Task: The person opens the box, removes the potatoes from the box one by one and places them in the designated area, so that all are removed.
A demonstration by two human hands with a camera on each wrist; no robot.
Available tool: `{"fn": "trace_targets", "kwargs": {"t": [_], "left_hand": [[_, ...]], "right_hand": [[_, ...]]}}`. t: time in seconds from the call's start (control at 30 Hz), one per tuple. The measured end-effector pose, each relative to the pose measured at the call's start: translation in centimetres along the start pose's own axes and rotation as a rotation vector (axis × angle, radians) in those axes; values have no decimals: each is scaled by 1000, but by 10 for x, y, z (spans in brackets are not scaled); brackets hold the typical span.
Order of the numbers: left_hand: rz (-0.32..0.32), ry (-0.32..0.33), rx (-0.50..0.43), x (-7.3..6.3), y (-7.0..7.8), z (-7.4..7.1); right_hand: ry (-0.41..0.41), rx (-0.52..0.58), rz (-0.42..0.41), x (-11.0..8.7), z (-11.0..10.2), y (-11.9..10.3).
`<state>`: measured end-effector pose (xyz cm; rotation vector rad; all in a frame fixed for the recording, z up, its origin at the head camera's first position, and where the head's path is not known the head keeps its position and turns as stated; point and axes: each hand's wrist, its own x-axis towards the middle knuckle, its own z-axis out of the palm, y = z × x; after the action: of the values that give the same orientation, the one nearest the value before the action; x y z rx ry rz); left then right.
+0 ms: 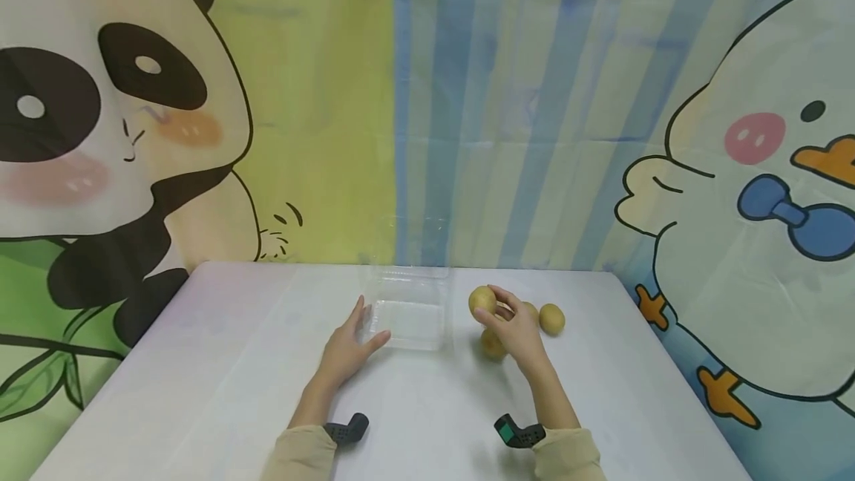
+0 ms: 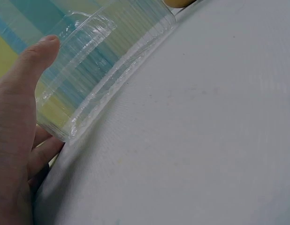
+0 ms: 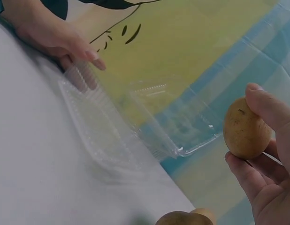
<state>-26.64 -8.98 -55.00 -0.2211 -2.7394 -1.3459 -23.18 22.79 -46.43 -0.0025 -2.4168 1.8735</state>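
My right hand point(image 1: 514, 325) holds a small yellow-brown potato point(image 3: 246, 129) between thumb and fingertips, raised to the right of a clear plastic clamshell box point(image 1: 409, 321). The box stands with its base on the table and its transparent lid point(image 3: 178, 117) tipped back. At the box's left side rests my left hand point(image 1: 347, 347), fingers straight along the outside and thumb stretched out over the near-left corner. Below and beside the right hand lie more potatoes: one nearer point(image 1: 493, 346), one partly hidden behind the fingers point(image 1: 531, 312), and one at the right point(image 1: 552, 319).
A white table point(image 1: 220, 384) carries everything. Behind it hangs a cartoon curtain point(image 1: 320, 132) with a panda at left and a white bird at right. A dark wrist device point(image 1: 347, 429) sits on the left wrist, another point(image 1: 519, 433) on the right.
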Motion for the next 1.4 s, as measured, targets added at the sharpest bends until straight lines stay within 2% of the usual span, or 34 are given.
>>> {"fn": "trace_targets", "kwargs": {"t": [0.1, 0.43, 0.57, 0.8, 1.03, 1.23, 1.4], "left_hand": [[14, 9, 11, 0, 0, 2], [-9, 8, 23, -7, -1, -2], [-14, 16, 24, -8, -1, -3], [-11, 10, 16, -6, 1, -5], [0, 9, 6, -2, 3, 0], [-3, 18, 20, -1, 3, 3], [-9, 14, 28, 0, 4, 2]], "right_hand": [[24, 14, -11, 0, -6, 2], [11, 46, 28, -2, -19, 5], [22, 5, 52, -1, -27, 8], [39, -36, -10, 3, -43, 13], [80, -58, 55, 0, -57, 17], [54, -86, 61, -4, -67, 21], [35, -161, 60, -5, -73, 26]]}}
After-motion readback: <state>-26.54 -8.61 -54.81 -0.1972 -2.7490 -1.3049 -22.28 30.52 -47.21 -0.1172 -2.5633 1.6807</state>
